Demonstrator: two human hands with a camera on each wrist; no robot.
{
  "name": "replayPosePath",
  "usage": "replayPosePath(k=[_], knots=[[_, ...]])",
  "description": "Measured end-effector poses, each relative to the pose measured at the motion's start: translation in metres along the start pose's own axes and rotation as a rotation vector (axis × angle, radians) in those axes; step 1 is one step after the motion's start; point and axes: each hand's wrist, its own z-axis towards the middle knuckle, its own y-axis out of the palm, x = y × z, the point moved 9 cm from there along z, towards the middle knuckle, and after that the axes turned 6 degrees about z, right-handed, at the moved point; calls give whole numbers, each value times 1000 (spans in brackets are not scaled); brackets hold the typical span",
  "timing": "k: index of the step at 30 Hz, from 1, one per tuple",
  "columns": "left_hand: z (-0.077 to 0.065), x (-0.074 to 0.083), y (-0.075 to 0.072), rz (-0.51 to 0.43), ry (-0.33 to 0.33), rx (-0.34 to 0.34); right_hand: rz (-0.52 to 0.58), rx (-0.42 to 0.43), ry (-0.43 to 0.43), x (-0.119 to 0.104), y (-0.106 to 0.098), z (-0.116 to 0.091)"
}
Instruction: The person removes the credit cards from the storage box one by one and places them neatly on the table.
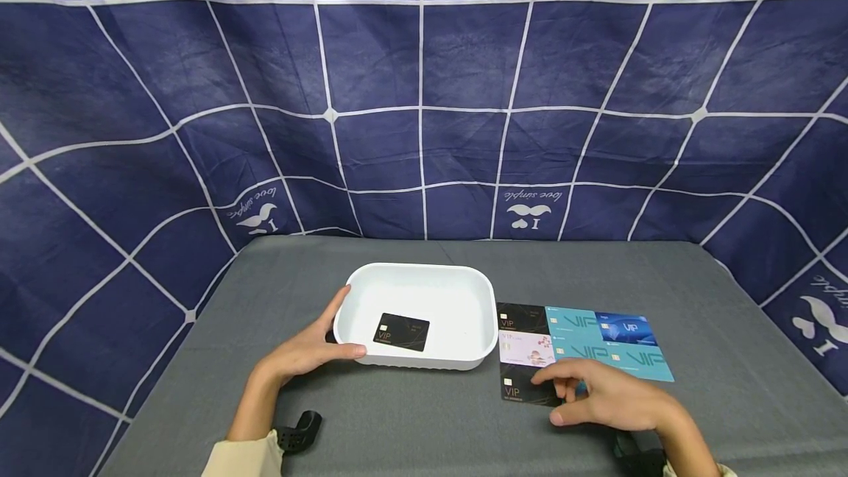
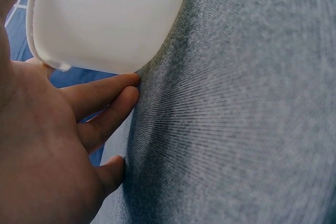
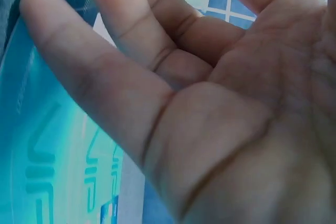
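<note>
A white plastic box (image 1: 457,315) stands on the grey table, with one black VIP card (image 1: 401,332) lying flat inside near its front left. My left hand (image 1: 301,348) holds the box's left end, thumb at the front rim and index finger at the left rim. In the left wrist view, other fingers (image 2: 100,95) reach against its outer side. My right hand (image 1: 606,396) hovers with bent fingers over the front of the laid-out cards, nothing gripped. Near its fingertips lies a black card (image 1: 520,383); a teal piece behind the fingers is mostly hidden.
Right of the box, cards lie edge to edge: a black card (image 1: 523,318), a pink card (image 1: 525,349), a blue card (image 1: 626,328) and several teal cards (image 1: 573,321). A dark blue checked cloth (image 1: 464,146) hangs behind the grey table (image 1: 411,425).
</note>
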Motion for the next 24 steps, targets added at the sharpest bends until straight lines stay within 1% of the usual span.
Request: replayPosePath(k=[5, 10, 12, 15, 17, 19, 22, 24], knots=[[0, 1, -1, 10, 7, 0, 19, 4, 13, 0, 3, 4], [0, 0, 1, 1, 7, 2, 19, 13, -22, -5, 4, 6], [0, 0, 0, -1, 5, 4, -10, 31, -41, -8, 4, 8], [0, -1, 0, -2, 3, 6, -60, 78, -60, -13, 3, 12], [0, 0, 0, 10, 12, 6, -101, 128, -84, -18, 3, 16], [0, 1, 0, 15, 14, 7, -119, 174, -109, -22, 3, 19], [-1, 2, 0, 26, 19, 7, -130, 242, -144, -27, 4, 23], [-1, 2, 0, 22, 16, 7, -115, 271, -158, -31, 6, 26]])
